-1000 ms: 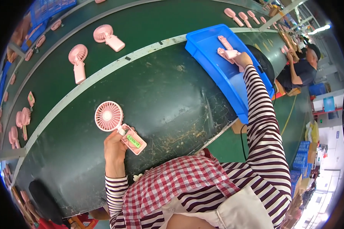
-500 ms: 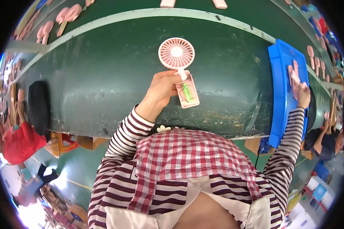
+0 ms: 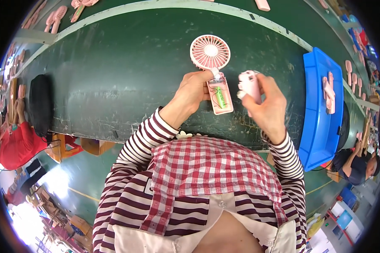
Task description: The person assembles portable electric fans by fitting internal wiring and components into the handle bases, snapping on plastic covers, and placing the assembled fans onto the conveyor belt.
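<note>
My left hand [image 3: 193, 92] grips a pink handheld fan [image 3: 210, 52] at its neck, thumb on top, the round grille pointing away from me. Its handle lies open, showing a green battery [image 3: 220, 98] and thin dark wires in the pink shell. Just right of it, my right hand [image 3: 266, 103] pinches a pink handle cover [image 3: 250, 86] between thumb and fingers. The cover is held above the table, apart from the fan, and partly hidden by my fingers.
At the right stands a blue plastic bin [image 3: 312, 114] with a few pink parts [image 3: 329, 92] in it. A black object [image 3: 41, 99] lies at the left of the green table [image 3: 126, 71]. More pink fans [image 3: 55, 19] lie beyond the pale rail. Other people work at both sides.
My right hand has come from the blue bin to the middle, carrying a pink handle cover. The fan in my left hand has shifted slightly right.
</note>
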